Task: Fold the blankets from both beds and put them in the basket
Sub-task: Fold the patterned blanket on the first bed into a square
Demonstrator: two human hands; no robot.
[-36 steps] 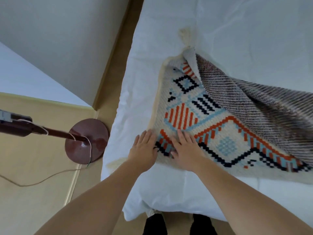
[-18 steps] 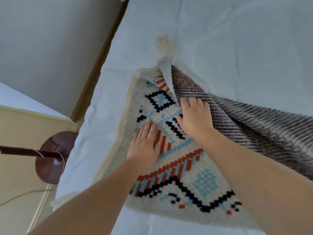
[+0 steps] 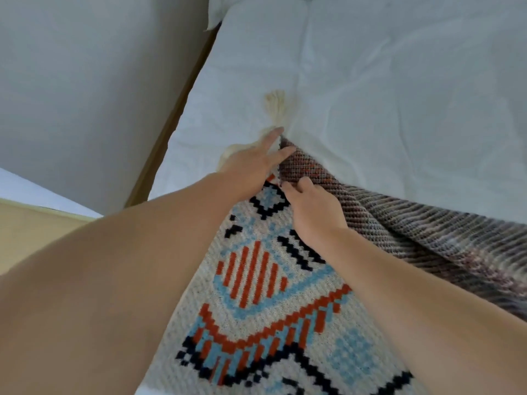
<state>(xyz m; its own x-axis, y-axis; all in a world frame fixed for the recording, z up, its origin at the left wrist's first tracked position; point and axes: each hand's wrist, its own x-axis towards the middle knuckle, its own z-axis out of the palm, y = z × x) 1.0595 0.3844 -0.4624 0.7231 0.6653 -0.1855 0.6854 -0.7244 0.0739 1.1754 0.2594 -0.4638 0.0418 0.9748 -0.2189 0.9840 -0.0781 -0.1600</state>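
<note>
A knitted blanket [image 3: 256,303] with an orange, blue and black pattern lies on the white bed [image 3: 385,95]. Its right part is folded over, showing the brown-grey reverse side [image 3: 427,240]. A cream tassel [image 3: 275,105] sticks out at the far corner. My left hand [image 3: 253,161] reaches with straight fingers to that far corner and rests on it. My right hand [image 3: 310,206] has curled fingers that pinch the edge of the folded-over layer just below the corner.
A pale wall [image 3: 85,95] stands to the left of the bed, with a wooden strip [image 3: 171,118] running along the bed's side. A patch of light wooden floor [image 3: 28,223] shows at the far left.
Both hands have slid up the blanket from its near edge to the far corner. The view has leaned forward, so the lamp base has dropped out of sight.
</note>
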